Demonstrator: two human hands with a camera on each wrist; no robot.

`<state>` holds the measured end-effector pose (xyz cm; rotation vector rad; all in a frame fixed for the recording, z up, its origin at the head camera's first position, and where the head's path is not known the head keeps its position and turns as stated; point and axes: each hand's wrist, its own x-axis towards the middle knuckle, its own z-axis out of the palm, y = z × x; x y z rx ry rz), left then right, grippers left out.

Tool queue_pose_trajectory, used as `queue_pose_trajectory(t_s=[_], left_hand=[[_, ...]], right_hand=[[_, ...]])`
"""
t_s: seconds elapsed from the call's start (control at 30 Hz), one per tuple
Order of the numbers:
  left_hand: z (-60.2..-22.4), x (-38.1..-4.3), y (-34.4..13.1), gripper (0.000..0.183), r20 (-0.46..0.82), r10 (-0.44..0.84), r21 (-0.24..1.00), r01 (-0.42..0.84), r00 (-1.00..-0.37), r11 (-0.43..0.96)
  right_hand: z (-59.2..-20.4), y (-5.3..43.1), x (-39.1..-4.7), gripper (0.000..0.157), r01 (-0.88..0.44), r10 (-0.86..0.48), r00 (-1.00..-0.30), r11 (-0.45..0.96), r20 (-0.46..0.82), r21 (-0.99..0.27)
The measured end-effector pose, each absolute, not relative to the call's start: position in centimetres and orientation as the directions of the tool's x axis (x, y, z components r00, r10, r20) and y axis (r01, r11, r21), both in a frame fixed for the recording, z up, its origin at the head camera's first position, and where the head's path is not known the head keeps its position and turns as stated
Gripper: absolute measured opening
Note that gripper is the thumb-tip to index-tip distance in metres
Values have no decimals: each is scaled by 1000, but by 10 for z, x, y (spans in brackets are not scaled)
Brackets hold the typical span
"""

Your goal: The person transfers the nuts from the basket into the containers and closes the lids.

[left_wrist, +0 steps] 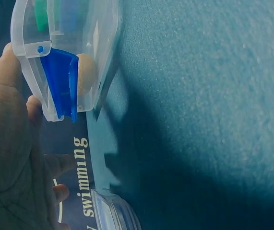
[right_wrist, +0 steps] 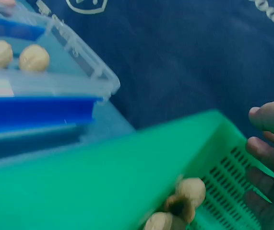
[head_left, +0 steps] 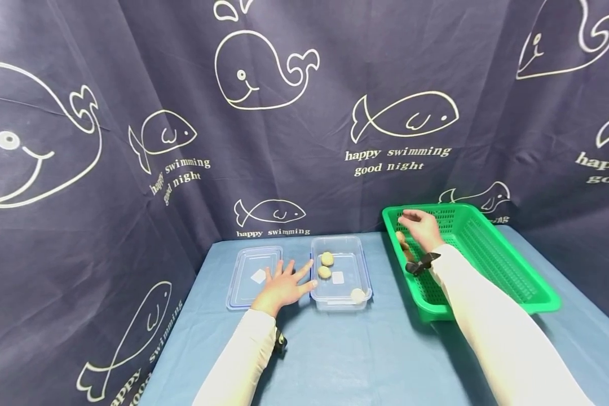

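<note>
My left hand [head_left: 282,287] has its fingers spread, the nearest ones at the left side of a clear plastic box [head_left: 341,243]. That box has blue side clips [left_wrist: 62,84] and holds a few round tan walnuts [right_wrist: 34,58]; one pale one lies near its front right corner. Over the left part of a green basket [head_left: 517,265] hangs my right hand [head_left: 422,230], fingers loosely bent with nothing seen between them. Below and beside it, several walnuts [right_wrist: 191,190] lie along the basket's left wall, among them a darker brown piece [right_wrist: 180,207].
A clear lid [head_left: 243,282] with a blue edge lies flat on the blue tablecloth [head_left: 330,361], left of the box. Behind the table hangs a dark curtain [head_left: 330,186] with white fish drawings. The basket's high rim stands right of the box.
</note>
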<state>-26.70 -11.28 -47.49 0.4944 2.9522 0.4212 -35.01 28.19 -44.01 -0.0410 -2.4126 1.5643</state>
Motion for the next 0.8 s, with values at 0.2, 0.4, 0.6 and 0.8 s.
queue_pose_trajectory(t_s=[0.2, 0.4, 0.6, 0.8], left_hand=[[-475, -269, -113, 69, -68, 332, 295, 299, -941, 908], [-483, -274, -113, 73, -79, 337, 294, 301, -938, 907], [-492, -280, -114, 73, -74, 332, 288, 298, -940, 910], [-498, -282, -117, 73, -76, 329, 303, 292, -941, 907]], right_hand=[[-452, 288, -361, 53, -82, 132, -979, 451, 157, -889], [-460, 300, -364, 57, -66, 81, -990, 464, 116, -884], [-466, 308, -367, 60, -69, 37, -994, 505, 102, -860], [-471, 312, -371, 66, -94, -58, -996, 613, 74, -784]])
